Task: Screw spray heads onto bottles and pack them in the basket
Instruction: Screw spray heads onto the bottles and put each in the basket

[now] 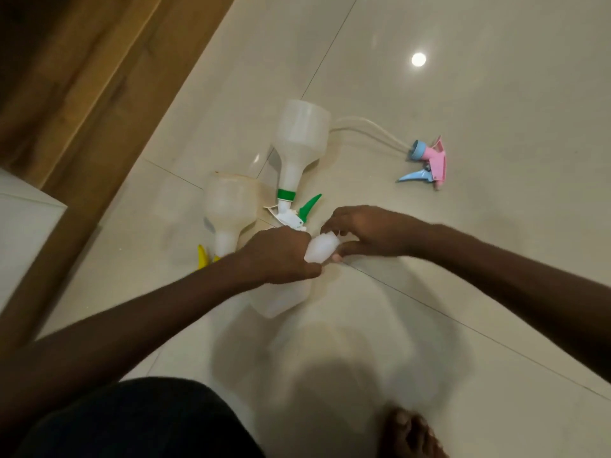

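A translucent white bottle (284, 300) lies on the tiled floor under my hands. My left hand (281, 256) grips its shoulder. My right hand (363, 233) pinches the neck end; I cannot tell whether a head is on it. Behind them lies a bottle with a green and white spray head (299, 140). To its left lies another bottle with a yellow trigger (229, 209). A loose pink and blue spray head (428, 161) with long clear tubes lies at the right. No basket is in view.
A wooden panel (92, 94) runs diagonally along the left. A white surface (23, 233) sits at the left edge. My dark-clothed knee (139, 421) and a bare foot (410, 434) are at the bottom.
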